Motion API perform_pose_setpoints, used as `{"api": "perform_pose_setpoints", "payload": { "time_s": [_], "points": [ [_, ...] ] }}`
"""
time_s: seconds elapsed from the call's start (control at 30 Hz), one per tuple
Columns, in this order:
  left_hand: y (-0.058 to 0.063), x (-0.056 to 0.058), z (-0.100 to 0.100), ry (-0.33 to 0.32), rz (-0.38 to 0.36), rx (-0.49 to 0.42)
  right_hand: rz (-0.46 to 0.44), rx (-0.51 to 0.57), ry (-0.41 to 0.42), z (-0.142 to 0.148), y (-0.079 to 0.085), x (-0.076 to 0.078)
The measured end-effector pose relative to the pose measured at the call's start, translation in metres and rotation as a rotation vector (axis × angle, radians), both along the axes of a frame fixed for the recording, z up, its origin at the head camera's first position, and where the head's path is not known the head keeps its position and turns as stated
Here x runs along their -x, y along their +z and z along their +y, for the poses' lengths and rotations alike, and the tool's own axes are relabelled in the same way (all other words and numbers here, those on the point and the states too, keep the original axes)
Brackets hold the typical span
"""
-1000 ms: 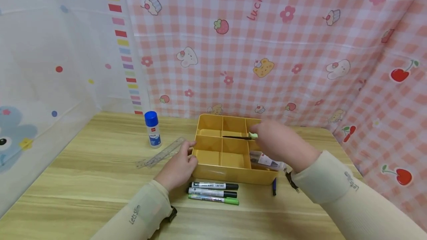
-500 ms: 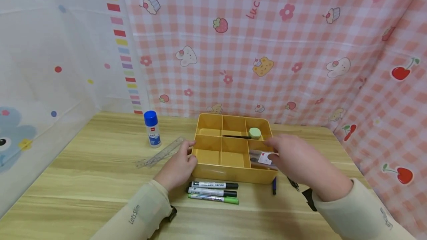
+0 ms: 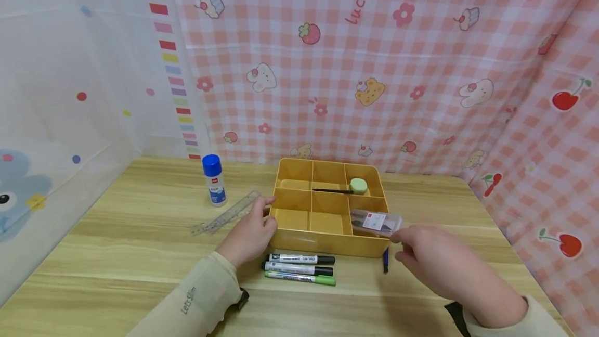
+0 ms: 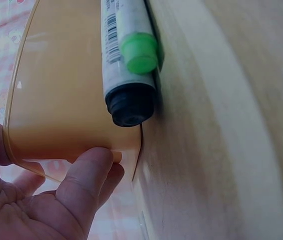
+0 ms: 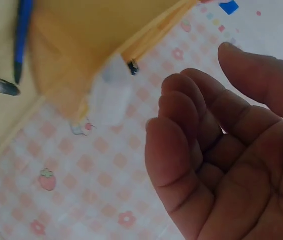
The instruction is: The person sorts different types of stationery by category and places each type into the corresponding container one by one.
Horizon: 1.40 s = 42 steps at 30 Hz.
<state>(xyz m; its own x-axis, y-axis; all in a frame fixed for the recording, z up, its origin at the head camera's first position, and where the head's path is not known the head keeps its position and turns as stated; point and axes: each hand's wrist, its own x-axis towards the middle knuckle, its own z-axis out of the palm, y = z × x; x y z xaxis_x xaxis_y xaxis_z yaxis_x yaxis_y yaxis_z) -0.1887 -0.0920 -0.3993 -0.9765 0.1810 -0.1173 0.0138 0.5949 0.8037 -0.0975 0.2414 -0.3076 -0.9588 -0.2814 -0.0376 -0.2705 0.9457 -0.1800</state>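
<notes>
A yellow compartment box stands on the table. My left hand holds its left front corner, with fingers at the rim and thumb against the wall in the left wrist view. Past the box's front right corner hovers my right hand; its fingers are loosely curled around nothing in the right wrist view. A clear plastic case with a white label leans in the front right compartment, its end poking over the side wall. Behind it lie a pale green rounded block and a thin black stick-like item across the dividers.
Two black-capped markers and a green-capped pen lie before the box. A blue pen sits by its right corner. A glue stick and clear ruler are left. A patterned curtain hangs behind.
My right hand has drawn back from the rear right compartment, moving right and toward me, exposing the green block and clear case. My left hand has stayed on the box.
</notes>
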Motion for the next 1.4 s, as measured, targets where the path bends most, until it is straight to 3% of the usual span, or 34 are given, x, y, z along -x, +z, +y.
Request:
{"api": "perform_pose_setpoints", "payload": {
  "time_s": [0.53, 1.03, 1.4],
  "points": [
    [0.001, -0.002, 0.001, 0.005, -0.012, -0.008, -0.124, -0.047, -0.009, 0.021, -0.024, 0.009],
    [-0.001, -0.001, 0.000, -0.002, -0.004, -0.017, -0.171, -0.043, -0.037, 0.027, -0.039, 0.023],
    [0.000, -0.001, 0.000, -0.005, 0.003, -0.017, -0.140, -0.070, 0.001, 0.022, -0.043, 0.028]
  ]
}}
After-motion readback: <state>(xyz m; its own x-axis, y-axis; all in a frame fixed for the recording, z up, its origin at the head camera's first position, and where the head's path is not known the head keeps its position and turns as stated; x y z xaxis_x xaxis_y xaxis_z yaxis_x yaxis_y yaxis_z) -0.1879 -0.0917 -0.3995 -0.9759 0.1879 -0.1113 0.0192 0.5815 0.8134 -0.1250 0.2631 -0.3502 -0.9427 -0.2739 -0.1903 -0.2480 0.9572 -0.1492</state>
